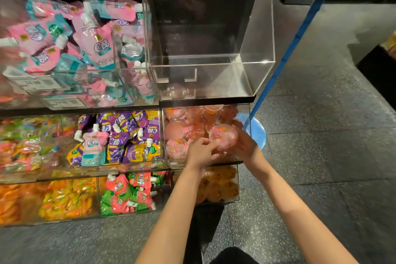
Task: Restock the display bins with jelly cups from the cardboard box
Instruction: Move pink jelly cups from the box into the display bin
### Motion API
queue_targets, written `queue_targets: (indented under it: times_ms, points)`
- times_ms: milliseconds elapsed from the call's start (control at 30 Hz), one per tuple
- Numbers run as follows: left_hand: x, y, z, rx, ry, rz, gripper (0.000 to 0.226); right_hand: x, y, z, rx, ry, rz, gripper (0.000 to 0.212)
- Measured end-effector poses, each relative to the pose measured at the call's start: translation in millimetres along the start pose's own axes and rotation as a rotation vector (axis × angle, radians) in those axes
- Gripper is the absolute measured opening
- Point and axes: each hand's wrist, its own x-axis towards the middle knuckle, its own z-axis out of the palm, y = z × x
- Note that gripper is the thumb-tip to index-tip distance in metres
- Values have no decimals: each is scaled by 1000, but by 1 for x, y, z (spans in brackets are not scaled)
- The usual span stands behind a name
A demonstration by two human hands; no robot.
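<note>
Both forearms reaching far into middle bin. Left hand and right hand together, fingers curled round pink jelly cup, above cup pile. Top bin above; pouches left.

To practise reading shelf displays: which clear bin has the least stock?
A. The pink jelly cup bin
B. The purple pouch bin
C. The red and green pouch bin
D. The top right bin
D: the top right bin is nearly bare while the others look well filled.
</note>
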Motion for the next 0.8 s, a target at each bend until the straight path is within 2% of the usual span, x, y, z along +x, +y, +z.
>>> queue_targets:
  times_ms: [67,133,200,300,367,433,467,567,633,667,733,800]
  points:
    - [8,-6,8,-46,38,-6,21,-1,16,8,68,179,41,47]
    - [16,-13,15,-4,85,-9,22,-6,22,18,358,206,173,30]
    - [22,-15,22,58,116,-13,19,-7,26,22,573,196,312,38]
    - [28,-15,28,70,94,-14,13,6,28,21,651,224,311,43]
    - [30,-11,30,139,76,-5,9,17,23,20,606,287,303,39]
    - [36,-9,29,183,76,-10,9,32,19,17,566,368,368,18]
    - [40,-7,28,185,98,-19,9,41,18,13,533,420,392,15]
    - [50,-5,20,112,203,-6,10,65,9,6,534,514,426,18]
    - [54,-5,14,61,280,14,13,76,10,0,353,511,334,20]
    - [55,-6,11,60,298,24,18,83,14,-3,158,474,214,22]
    - [58,-8,6,80,313,26,31,92,23,-9,-25,384,68,35]
    - [64,-14,3,101,296,23,26,104,29,-17,-257,342,-23,40]
